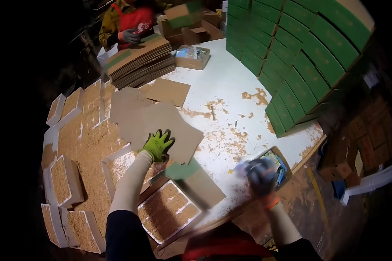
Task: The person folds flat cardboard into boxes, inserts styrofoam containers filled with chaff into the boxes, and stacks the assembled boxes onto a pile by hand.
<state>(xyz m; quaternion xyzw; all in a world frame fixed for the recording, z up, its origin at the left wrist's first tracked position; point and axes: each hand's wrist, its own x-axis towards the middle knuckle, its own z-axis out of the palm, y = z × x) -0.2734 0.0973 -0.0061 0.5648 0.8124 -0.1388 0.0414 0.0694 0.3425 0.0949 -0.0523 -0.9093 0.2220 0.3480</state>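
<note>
My left hand (159, 144), in a yellow-green glove, lies with fingers spread on a flat brown cardboard sheet (178, 130). Below it stands an open cardboard box with a green-and-brown flap (200, 180) folded out. A white tray (190, 216) filled with sawdust sits in that box. My right hand (261, 176), in a dark glove with an orange cuff, is smeared by motion. It is over a small box of blue and green packets (281, 167). A pale, blurred patch shows by its fingertips, but I cannot make out whether it is held.
Stacked green boxes (292, 65) rise at the right. Several sawdust-filled trays (67, 180) cover the left side. A pile of flattened cartons (139, 61), a packet box (192, 57) and a co-worker (130, 26) are at the back. Sawdust litters the white table (209, 82).
</note>
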